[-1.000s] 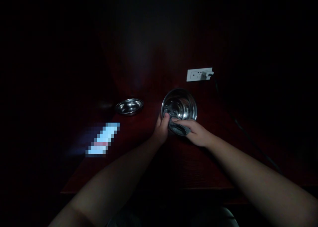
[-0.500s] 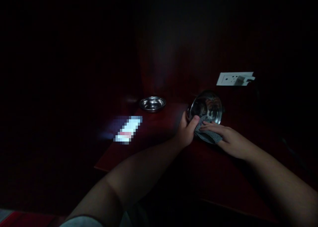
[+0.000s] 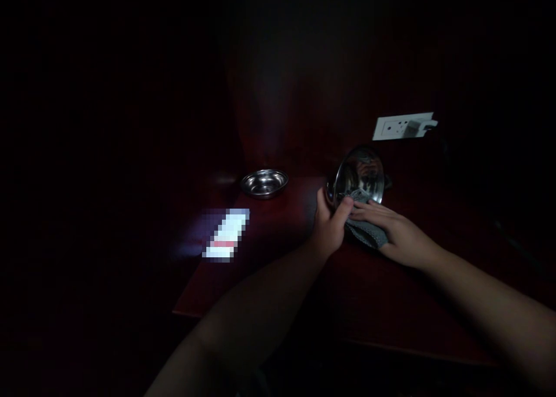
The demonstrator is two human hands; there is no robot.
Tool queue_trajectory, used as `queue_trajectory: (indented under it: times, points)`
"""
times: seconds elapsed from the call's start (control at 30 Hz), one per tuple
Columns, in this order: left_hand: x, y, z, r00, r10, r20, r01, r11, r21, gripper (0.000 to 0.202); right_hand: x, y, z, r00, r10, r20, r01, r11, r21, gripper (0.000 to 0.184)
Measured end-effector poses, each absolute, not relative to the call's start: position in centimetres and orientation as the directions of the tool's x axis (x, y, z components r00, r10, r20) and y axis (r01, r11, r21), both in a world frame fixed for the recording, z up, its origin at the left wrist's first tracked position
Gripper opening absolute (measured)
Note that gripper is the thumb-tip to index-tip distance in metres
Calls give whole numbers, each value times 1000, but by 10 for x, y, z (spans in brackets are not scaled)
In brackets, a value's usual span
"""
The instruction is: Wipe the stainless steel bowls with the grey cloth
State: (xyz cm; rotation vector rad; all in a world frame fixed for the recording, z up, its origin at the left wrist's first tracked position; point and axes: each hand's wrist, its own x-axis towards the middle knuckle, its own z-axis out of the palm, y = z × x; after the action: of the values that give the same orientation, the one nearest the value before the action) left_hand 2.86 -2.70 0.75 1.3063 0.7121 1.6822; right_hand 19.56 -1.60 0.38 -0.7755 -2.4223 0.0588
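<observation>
Steel bowl (image 3: 360, 174) is lying tilted on the table (image 3: 282, 240) just beyond my hands; my left hand (image 3: 330, 226) is gripping its near rim, while my right hand (image 3: 397, 235), fingers flat, is pressing a grey cloth (image 3: 367, 233) against it.

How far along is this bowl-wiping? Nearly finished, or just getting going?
Done: hard to say, as the light is too dim to judge whether any dish is clean. In hand: the left hand grips the rim of the tilted steel bowl while the right hand presses a grey cloth at its mouth. Left, probably: the shallow steel dish sits apart on the table, touched by neither hand.
</observation>
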Motion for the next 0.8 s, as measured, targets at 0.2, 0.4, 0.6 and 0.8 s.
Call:
queue_trajectory:
  times: [0.2, 0.4, 0.6, 0.8]
  points:
    - [31, -26, 9, -69, 867, 493, -277, -492, 826, 44, 187, -18, 4, -612, 520, 596, 529, 829, -180, 56]
    - [34, -25, 10, -111, 858, 501, -217, -513, 830, 40, 184, -21, 5, -615, 506, 604, 541, 828, -143, 48]
    - [30, -26, 13, -91, 838, 538, -181, -545, 819, 39, 189, -16, 6, -651, 480, 588, 513, 849, -125, 46]
    - [30, -29, 13, -60, 843, 535, -190, -536, 823, 40, 197, -9, 4, -631, 497, 596, 511, 844, -163, 39]
